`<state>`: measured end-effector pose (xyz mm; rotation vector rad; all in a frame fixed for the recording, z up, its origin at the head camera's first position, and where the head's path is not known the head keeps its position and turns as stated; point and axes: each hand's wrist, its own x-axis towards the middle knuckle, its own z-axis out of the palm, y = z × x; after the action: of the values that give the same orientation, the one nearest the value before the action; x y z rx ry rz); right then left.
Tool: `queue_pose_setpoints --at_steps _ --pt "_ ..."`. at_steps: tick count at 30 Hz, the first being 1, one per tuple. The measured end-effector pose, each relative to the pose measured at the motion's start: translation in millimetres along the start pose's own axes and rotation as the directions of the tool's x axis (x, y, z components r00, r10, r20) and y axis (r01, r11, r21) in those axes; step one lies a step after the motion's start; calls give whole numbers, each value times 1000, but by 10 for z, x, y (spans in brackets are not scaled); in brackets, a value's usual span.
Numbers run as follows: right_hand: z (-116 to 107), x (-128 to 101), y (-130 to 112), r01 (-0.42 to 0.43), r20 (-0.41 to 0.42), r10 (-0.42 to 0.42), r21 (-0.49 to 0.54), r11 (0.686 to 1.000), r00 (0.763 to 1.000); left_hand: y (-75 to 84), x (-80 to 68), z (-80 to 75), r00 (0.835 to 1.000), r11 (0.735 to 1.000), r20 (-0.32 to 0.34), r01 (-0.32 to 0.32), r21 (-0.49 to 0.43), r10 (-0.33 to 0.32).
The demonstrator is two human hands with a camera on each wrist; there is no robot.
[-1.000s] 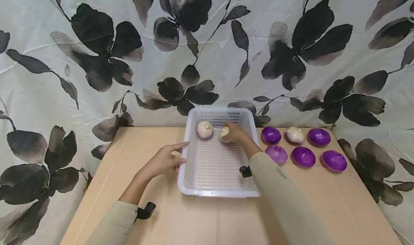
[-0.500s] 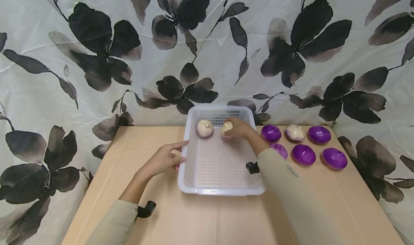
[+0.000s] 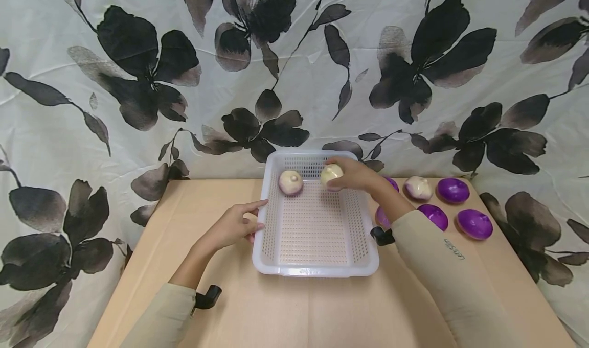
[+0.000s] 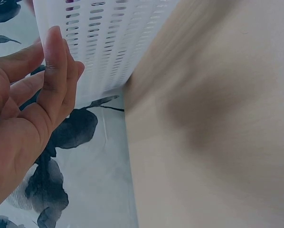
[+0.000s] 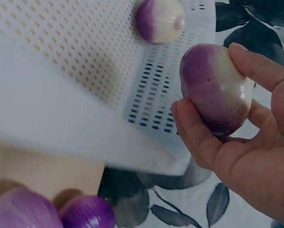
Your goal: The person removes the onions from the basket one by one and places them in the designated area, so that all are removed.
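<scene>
A purple-and-white onion (image 3: 331, 176) is held between the thumb and fingers of my right hand (image 3: 353, 175), raised over the far right part of a white perforated basket (image 3: 315, 272). The right wrist view shows this onion (image 5: 217, 89) apart from the basket's wall, its pale end toward the palm. Another pale-topped onion (image 3: 291, 183) lies in the basket's far left corner. My left hand (image 3: 232, 226) rests its fingertips against the basket's left side, index finger extended; in the left wrist view, its fingers (image 4: 55, 71) lie along the slotted outer wall.
Right of the basket, several purple onions (image 3: 475, 224) and a whitish onion (image 3: 418, 188) stand in two rows on the wooden table (image 3: 230, 307); my right forearm partly covers some. A floral cloth (image 3: 322, 82) hangs behind the table's far edge.
My right hand has lifted the onion from the basket's floor and moved it up and slightly right. The left hand and the other onion in the basket have stayed put.
</scene>
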<state>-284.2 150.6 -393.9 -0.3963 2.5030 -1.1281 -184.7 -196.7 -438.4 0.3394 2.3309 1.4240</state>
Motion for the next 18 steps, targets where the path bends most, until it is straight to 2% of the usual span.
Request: queue_pose_setpoints --at_steps 6,12,18 --pt "-111 -280 103 45 -26 -45 20 999 999 2 -4 4 1000 1000 3 1 6 -1" --pt "-266 -547 243 18 5 -18 48 999 1000 11 1 12 1000 1000 8 9 7 -9" --pt "-403 -801 348 98 -21 -98 -2 995 995 35 1 13 1000 1000 1 -1 14 1"
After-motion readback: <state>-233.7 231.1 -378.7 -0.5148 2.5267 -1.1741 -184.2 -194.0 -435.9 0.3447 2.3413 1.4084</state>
